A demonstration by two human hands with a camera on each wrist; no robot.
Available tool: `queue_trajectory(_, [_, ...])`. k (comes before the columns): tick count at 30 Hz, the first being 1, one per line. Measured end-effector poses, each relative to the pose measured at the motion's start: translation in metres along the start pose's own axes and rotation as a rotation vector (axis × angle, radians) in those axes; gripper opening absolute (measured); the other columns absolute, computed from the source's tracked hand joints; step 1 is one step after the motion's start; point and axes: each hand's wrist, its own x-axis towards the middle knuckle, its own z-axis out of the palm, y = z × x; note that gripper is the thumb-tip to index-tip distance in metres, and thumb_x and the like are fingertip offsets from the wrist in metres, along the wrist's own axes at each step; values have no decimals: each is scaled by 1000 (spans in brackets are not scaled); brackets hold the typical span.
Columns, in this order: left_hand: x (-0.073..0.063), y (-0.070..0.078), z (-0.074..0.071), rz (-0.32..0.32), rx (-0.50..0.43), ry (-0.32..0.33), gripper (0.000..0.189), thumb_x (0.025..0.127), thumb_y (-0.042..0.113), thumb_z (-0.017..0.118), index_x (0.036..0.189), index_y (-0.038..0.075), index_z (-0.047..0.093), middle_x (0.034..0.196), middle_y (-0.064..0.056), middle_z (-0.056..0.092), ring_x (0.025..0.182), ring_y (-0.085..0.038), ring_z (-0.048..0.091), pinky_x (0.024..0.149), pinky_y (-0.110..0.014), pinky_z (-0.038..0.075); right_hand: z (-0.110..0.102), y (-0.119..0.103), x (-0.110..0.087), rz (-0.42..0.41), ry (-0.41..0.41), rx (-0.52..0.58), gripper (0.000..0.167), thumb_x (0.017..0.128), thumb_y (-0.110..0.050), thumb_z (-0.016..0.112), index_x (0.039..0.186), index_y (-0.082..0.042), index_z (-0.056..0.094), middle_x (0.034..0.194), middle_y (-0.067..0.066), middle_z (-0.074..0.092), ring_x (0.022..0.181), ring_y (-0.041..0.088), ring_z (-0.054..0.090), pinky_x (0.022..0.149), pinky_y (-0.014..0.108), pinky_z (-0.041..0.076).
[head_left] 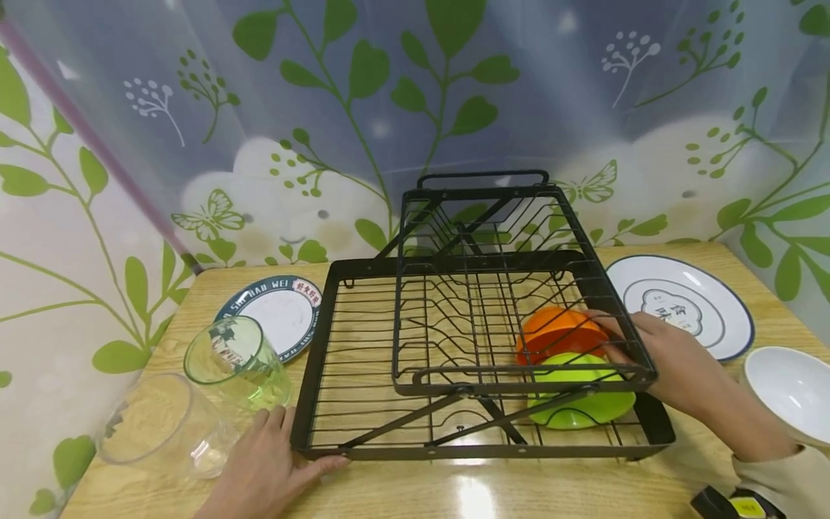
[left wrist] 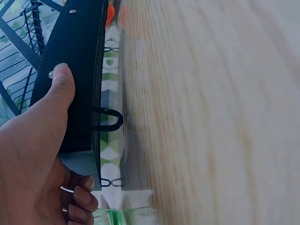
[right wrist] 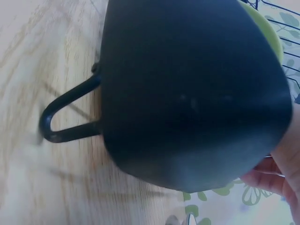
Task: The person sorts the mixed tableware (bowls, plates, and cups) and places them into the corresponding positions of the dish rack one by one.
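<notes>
A black two-tier dish rack (head_left: 369, 268) stands on the wooden table. My left hand (head_left: 266, 461) grips its front left corner; the left wrist view shows the thumb (left wrist: 62, 86) pressed on the dark front wall and curled fingers beside the corner. Under the upper tier, my right hand (head_left: 681, 360) reaches in from the right and holds the orange bowl (head_left: 558, 324) by its right side, partly hidden by wires. In front of that bowl, a lime-green bowl (head_left: 577, 411) sits tilted in the lower tier. The rack's wall (right wrist: 197, 93) hides most of the right hand in the right wrist view.
A green-tinted glass (head_left: 262, 382) and a clear glass (head_left: 149, 425) stand left of the rack, near a dark-rimmed plate (head_left: 279, 310). On the right lie a white plate (head_left: 726, 324) and a white bowl (head_left: 791, 396). A leaf-patterned curtain (head_left: 363, 158) hangs behind.
</notes>
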Motion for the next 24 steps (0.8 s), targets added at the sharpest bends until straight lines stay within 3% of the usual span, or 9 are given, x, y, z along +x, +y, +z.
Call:
queue_trajectory(5, [0, -1, 0, 14, 38, 15, 86, 67, 76, 66, 107, 1, 55, 91, -14, 58, 86, -31, 57, 71, -46, 53, -2, -1, -5, -12, 75, 5, 55, 101, -49, 38, 116, -3, 65, 89, 6, 65, 78, 24, 62, 62, 38, 49])
queue_trajectory(10, [-2, -3, 0, 24, 51, 30, 89, 67, 77, 66, 109, 0, 55, 91, -14, 58, 86, -31, 57, 72, -46, 53, -6, 0, -18, 41, 147, -76, 63, 101, -52, 29, 112, -1, 65, 91, 11, 66, 76, 28, 63, 64, 39, 49])
queue_trajectory(11, [-3, -3, 0, 25, 51, 32, 89, 66, 77, 66, 109, -1, 55, 91, -15, 58, 86, -31, 57, 72, -46, 53, -7, 1, -22, 63, 154, -88, 63, 101, -52, 29, 113, -1, 65, 89, 11, 67, 73, 27, 63, 62, 37, 50])
queue_trajectory(13, [-3, -3, 0, 26, 47, 38, 90, 66, 77, 67, 110, -1, 55, 92, -15, 58, 87, -32, 57, 73, -46, 53, -10, 2, -29, 124, 159, -95, 50, 101, -44, 44, 112, -1, 66, 84, 9, 68, 67, 23, 63, 57, 29, 50])
queue_trajectory(16, [-3, -4, 0, 30, 47, 45, 89, 66, 77, 67, 109, 0, 55, 90, -13, 57, 85, -31, 57, 71, -46, 53, -14, 0, -41, 254, 162, -88, 30, 91, -26, 66, 109, -1, 66, 75, 5, 68, 58, 9, 59, 52, 18, 47])
queue_trajectory(18, [-3, -4, -1, 26, 55, 35, 88, 66, 78, 66, 108, 1, 55, 89, -13, 57, 84, -30, 57, 71, -45, 52, -16, -2, -50, 365, 185, -84, 22, 82, -11, 73, 102, -2, 67, 68, 3, 66, 56, -5, 54, 49, 12, 42])
queue_trajectory(21, [-2, -3, -1, 28, 70, 28, 87, 67, 79, 64, 105, 1, 56, 88, -12, 56, 83, -29, 56, 71, -44, 52, -21, -6, -63, 591, 219, -59, 9, 87, -12, 68, 85, -3, 67, 56, -9, 60, 49, -15, 42, 44, 11, 35])
queue_trajectory(24, [0, -2, -1, 38, 69, 34, 86, 67, 78, 64, 104, 1, 56, 88, -12, 57, 83, -29, 56, 71, -44, 52, -26, -5, -79, 888, 209, 35, 34, 97, -21, 56, 67, -5, 63, 48, -16, 51, 44, -9, 40, 41, 17, 32])
